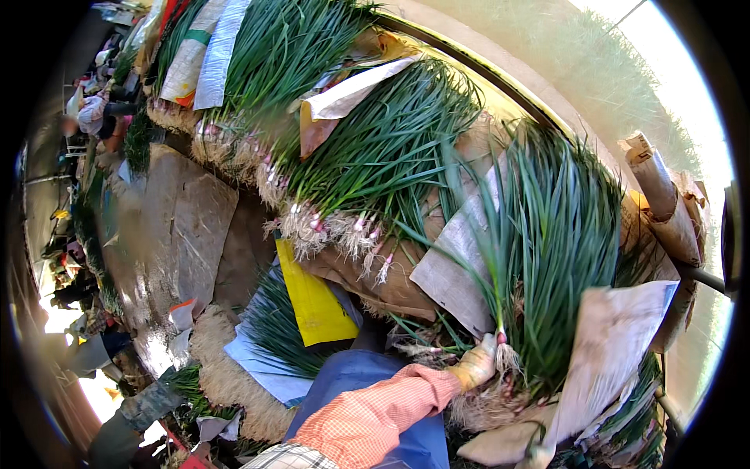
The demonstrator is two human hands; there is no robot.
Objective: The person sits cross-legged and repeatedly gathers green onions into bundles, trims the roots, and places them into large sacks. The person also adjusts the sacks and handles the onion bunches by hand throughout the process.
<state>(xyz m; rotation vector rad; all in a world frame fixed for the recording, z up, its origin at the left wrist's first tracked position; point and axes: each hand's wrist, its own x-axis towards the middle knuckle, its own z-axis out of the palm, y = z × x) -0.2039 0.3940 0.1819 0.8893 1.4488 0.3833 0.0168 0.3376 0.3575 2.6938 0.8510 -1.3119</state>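
Note:
My left hand, in a yellowish glove below an orange checked sleeve, is closed around the lower end of a spring onion. That plant has long green leaves, a pinkish bulb and pale roots. Just right of it lies a thick bundle of spring onions, leaves pointing away and roots toward me. A grey-white woven sack piece lies against the bundle's left side. Another sack sheet stands blurred at its right. My right hand cannot be clearly made out; a blurred pale tip near the lower edge may belong to it.
More spring onions lie in a row to the far left, with a folded sack strip over them. A yellow sheet and a root mat are left of my blue-covered lap. A person sits far left.

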